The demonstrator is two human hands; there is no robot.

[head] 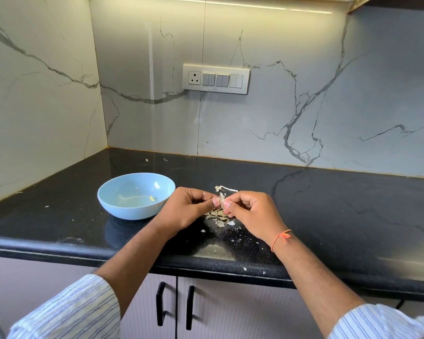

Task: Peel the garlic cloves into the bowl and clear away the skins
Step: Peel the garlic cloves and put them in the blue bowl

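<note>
Head view: both hands pinch one garlic clove beside the bowl.
Left hand and right hand grip it; a peeled clove lies inside.

Bowl left of skins, on counter.

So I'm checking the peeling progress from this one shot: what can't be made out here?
Head view only:
- The garlic clove: mostly covered by the fingers of the left hand and right hand; how far it is peeled is unclear.
- The bowl: contents too small to identify.
- The skins: pile partly hidden beneath the hands.
</note>
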